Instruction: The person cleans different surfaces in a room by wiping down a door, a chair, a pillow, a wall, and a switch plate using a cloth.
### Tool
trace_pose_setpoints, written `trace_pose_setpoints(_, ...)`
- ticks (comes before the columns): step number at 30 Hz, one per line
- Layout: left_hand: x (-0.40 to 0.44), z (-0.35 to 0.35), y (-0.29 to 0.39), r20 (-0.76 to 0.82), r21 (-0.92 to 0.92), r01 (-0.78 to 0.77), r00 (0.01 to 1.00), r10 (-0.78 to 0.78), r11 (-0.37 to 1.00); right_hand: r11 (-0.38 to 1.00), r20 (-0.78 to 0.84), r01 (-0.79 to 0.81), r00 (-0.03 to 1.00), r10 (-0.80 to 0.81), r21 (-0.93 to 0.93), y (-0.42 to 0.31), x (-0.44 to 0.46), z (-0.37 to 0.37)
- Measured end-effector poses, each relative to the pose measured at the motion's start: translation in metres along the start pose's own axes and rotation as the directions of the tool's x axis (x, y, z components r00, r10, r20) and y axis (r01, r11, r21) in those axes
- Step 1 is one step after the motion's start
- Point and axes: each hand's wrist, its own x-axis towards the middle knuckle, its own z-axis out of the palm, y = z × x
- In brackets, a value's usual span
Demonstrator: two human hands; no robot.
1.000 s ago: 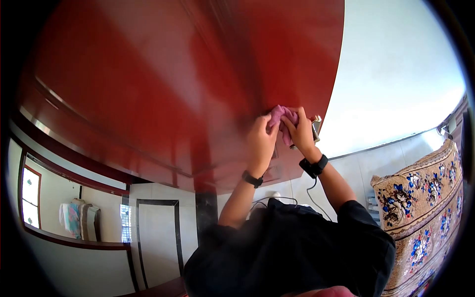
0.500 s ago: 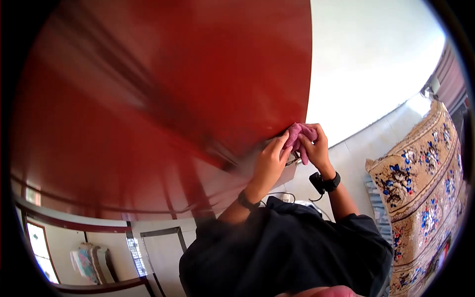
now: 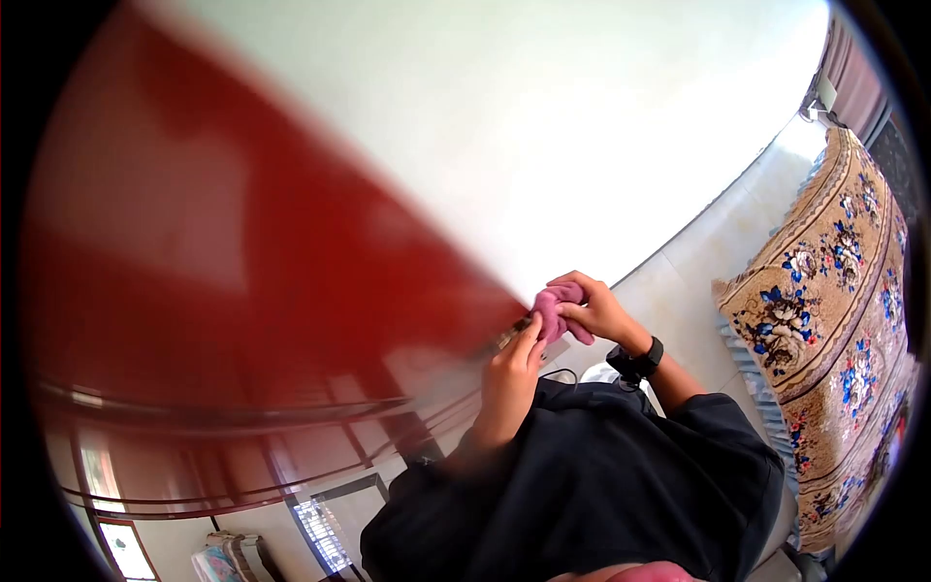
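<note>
A crumpled pink cloth [image 3: 549,312] is bunched between my two hands, by the edge of a large glossy red door [image 3: 320,281]. My right hand [image 3: 603,316] grips it from the right, fingers curled over the top. From the left, my left hand [image 3: 510,383] pinches the near side of the cloth with its fingertips. A small metal fitting [image 3: 512,332] on the door edge shows just beside my left fingers, partly hidden by the hand and blurred.
A white wall [image 3: 543,136] rises beyond the door. To the right, a bed or seat with a floral cover [image 3: 824,310] and ruffled blue edge stands on pale floor tiles [image 3: 693,281]. A dark cable [image 3: 560,373] lies near my body. Hanging clothes [image 3: 233,558] appear at lower left.
My view has turned, so the door edge now slants and more white wall shows. Both hands have shifted slightly down and left in view, still on the cloth.
</note>
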Motion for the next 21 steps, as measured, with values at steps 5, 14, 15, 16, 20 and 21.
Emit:
trace_pose_setpoints(5,0.044,0.063,0.040,-0.101,-0.092,0.088,0.990,-0.097,0.992,0.984,0.056,-0.137,0.990,0.131,0.114,-0.017,0.025,-0.076)
trace_pose_setpoints(14,0.159,0.159,0.101,-0.252,-0.355,0.027,0.960,-0.123,0.934,0.989,-0.176,0.142,0.973,-0.147,-0.038,-0.028,0.062,-0.196)
trace_pose_setpoints(15,0.168,0.158,0.111,-0.302,-0.349,0.006,0.946,-0.119,0.937,0.990,-0.181,0.143,0.973,-0.141,-0.001,-0.034,0.067,-0.201)
trace_pose_setpoints(16,0.179,0.162,0.122,-0.359,-0.339,0.001,0.924,-0.130,0.941,0.983,-0.159,0.179,0.970,-0.185,-0.051,-0.035,0.076,-0.211)
trace_pose_setpoints(20,0.213,0.165,0.124,-0.513,-0.307,-0.043,0.849,-0.128,0.951,0.906,-0.157,0.380,0.899,-0.410,-0.187,-0.046,0.111,-0.225)
trace_pose_setpoints(21,0.223,0.166,0.122,-0.529,-0.344,-0.055,0.836,-0.145,0.937,0.875,-0.163,0.440,0.866,-0.473,-0.200,-0.049,0.119,-0.228)
